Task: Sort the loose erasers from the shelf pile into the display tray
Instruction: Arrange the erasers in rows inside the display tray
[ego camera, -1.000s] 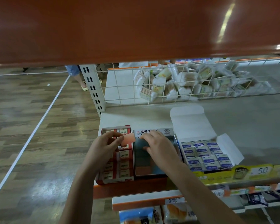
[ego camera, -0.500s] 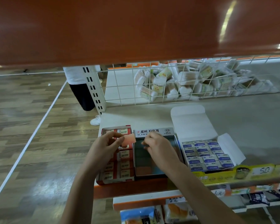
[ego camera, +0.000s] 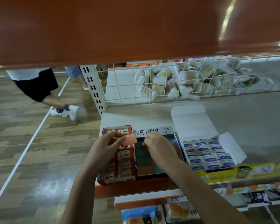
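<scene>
My left hand [ego camera: 103, 147] pinches the pink eraser [ego camera: 130, 140] while my right hand [ego camera: 157, 145], its grip unclear, works inside the display tray [ego camera: 176, 143]; I should lay it flat, flush against its neighbours.

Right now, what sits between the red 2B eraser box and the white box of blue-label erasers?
In the head view, the grey display tray sits between the 2B box and the blue-label eraser box, with the right hand over it.

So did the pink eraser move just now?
No. The pink eraser in the left hand sits at the same top-left corner of the grey tray as before.
</scene>
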`<state>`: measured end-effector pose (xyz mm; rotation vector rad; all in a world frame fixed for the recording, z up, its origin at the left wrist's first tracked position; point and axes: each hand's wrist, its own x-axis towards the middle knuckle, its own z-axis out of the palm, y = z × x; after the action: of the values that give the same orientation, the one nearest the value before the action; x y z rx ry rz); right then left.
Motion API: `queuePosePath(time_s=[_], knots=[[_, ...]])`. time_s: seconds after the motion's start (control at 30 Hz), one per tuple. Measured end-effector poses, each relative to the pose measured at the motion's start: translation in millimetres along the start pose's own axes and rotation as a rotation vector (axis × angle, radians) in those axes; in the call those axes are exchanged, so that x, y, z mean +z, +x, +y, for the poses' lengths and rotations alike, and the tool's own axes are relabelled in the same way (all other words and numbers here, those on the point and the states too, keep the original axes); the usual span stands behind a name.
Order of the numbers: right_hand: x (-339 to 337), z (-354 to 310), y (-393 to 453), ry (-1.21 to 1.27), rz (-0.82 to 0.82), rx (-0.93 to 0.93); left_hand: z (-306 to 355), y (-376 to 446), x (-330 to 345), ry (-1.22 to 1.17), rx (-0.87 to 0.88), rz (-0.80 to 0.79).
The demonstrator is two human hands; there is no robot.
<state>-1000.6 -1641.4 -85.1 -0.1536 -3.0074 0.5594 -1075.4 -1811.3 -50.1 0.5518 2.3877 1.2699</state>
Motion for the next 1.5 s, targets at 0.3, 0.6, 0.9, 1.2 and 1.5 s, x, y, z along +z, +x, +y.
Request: queuePosePath(time_s=[0.3, 0.6, 0.9, 1.2, 1.5], knots=[[-35.4, 8.9, -3.5, 0.054, 0.083, 0.002, 12.4, 13.7, 7.9, 0.158, 0.111, -0.003], [-56.0, 31.8, -7.9, 0.02, 0.103, 0.083, 29.7, 21.1, 36.6, 0.564, 0.24, 0.021], [-46.3, 29.3, -5.1, 0.025, 0.088, 0.041, 36.9, 11.2, 43.9, 0.942, 0.381, 0.07], [-40.9, 26.2, -0.2, 0.027, 0.098, 0.027, 33.2, 13.6, 46.8, 0.969, 0.354, 0.026], [-42.9, 22.9, -5.0, -0.022, 0.07, 0.028, 37.5, 20.5, 52.7, 1.044, 0.394, -0.024]])
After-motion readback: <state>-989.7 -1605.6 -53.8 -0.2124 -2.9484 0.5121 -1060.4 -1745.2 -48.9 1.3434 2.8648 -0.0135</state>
